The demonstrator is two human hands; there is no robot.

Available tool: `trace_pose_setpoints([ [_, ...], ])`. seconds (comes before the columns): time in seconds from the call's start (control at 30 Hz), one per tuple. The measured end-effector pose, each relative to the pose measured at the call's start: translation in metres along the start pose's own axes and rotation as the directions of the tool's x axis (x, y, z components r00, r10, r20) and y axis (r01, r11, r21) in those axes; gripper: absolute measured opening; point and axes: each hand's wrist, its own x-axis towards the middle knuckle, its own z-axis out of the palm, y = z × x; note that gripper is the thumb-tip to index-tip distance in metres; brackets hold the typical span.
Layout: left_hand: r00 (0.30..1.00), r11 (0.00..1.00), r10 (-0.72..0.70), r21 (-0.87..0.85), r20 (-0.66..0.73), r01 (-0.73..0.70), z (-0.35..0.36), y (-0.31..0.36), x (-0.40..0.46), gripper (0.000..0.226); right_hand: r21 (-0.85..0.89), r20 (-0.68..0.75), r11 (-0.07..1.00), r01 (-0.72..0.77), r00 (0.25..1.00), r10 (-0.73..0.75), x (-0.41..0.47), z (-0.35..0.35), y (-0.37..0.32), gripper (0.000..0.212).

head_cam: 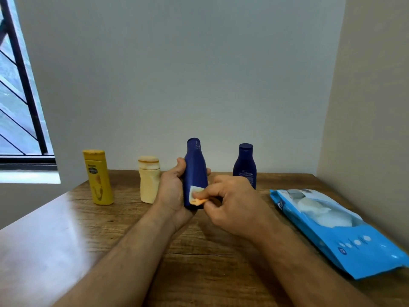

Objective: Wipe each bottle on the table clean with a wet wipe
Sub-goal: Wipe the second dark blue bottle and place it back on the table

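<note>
My left hand [172,191] grips a tall dark blue bottle [195,169] upright, lifted a little above the wooden table [66,235]. With thumb and fingers, my right hand [230,202] pinches a small folded wipe [197,196], white with an orange-stained edge, against the bottle's lower front. Three more bottles stand along the back: a yellow bottle [98,177] at the left, a cream bottle [149,179] beside my left hand, and a second dark blue bottle [245,165] behind my right hand.
A light blue pack of wet wipes [336,231] lies flat on the table's right side, close to the right wall. The back wall rises directly behind the bottles. A barred window [20,103] is at the far left.
</note>
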Motion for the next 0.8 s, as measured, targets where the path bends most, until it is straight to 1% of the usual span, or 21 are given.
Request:
trace_pose_setpoints([
  [0.03,1.0,1.0,-0.013,0.007,0.017,0.012,0.001,-0.001,-0.001,0.056,-0.012,-0.044,1.0,-0.006,0.999,0.006,0.0,0.0,0.001,0.024],
  [0.1,0.997,0.996,-0.044,0.083,0.058,0.039,0.003,-0.006,-0.003,0.058,-0.027,-0.177,0.999,-0.043,0.983,0.038,0.0,-0.001,0.002,0.021],
  [0.2,0.99,0.971,-0.076,0.234,0.119,0.047,0.007,-0.013,-0.006,0.051,0.012,-0.423,0.994,-0.112,0.9,0.106,0.002,-0.007,0.004,0.018],
  [0.27,0.99,0.954,-0.07,0.3,0.12,0.031,0.008,-0.016,-0.006,0.048,0.048,-0.509,0.985,-0.165,0.845,0.166,0.003,-0.011,0.006,0.019],
  [0.3,0.991,0.948,-0.062,0.316,0.115,0.023,0.008,-0.017,-0.005,0.047,0.056,-0.518,0.982,-0.18,0.836,0.182,0.003,-0.012,0.006,0.02],
  [0.33,0.992,0.947,-0.057,0.32,0.112,0.018,0.007,-0.017,-0.004,0.047,0.057,-0.501,0.983,-0.176,0.847,0.18,0.003,-0.012,0.006,0.02],
  [0.37,0.992,0.953,-0.056,0.302,0.115,0.018,0.007,-0.017,-0.004,0.048,0.056,-0.449,0.986,-0.155,0.878,0.163,0.001,-0.011,0.006,0.018],
  [0.43,0.993,0.979,-0.049,0.2,0.11,0.027,0.005,-0.014,-0.001,0.05,0.064,-0.25,0.993,-0.096,0.962,0.109,-0.001,-0.007,0.002,0.017],
  [0.47,0.995,0.991,-0.036,0.135,0.096,0.023,0.004,-0.011,0.0,0.051,0.068,-0.139,0.995,-0.069,0.987,0.078,-0.002,-0.004,0.0,0.018],
  [0.5,0.997,0.997,-0.013,0.071,0.079,0.008,0.002,-0.008,0.002,0.052,0.066,-0.051,0.997,-0.039,0.998,0.042,-0.002,-0.001,-0.002,0.019],
  [0.57,0.998,0.999,0.05,-0.005,0.039,-0.05,0.0,-0.003,0.005,0.052,0.047,0.038,0.999,0.016,0.999,-0.018,-0.002,0.003,-0.006,0.022],
  [0.6,0.996,0.997,0.079,-0.004,0.032,-0.079,-0.001,-0.002,0.006,0.052,0.042,0.044,0.999,0.029,0.999,-0.031,-0.002,0.003,-0.007,0.022],
  [0.67,0.994,0.995,0.099,0.016,0.053,-0.1,0.0,-0.004,0.005,0.051,0.044,-0.016,0.999,0.015,1.0,-0.014,-0.003,0.0,-0.005,0.02],
  [0.73,0.992,0.996,0.075,0.046,0.105,-0.08,0.002,-0.009,0.002,0.051,0.058,-0.162,0.998,-0.023,0.986,0.032,-0.003,-0.004,-0.003,0.019],
  [0.8,0.989,0.989,0.052,0.127,0.136,-0.07,0.003,-0.014,-0.001,0.051,0.097,-0.325,0.994,-0.059,0.942,0.088,-0.001,-0.007,-0.001,0.018],
])
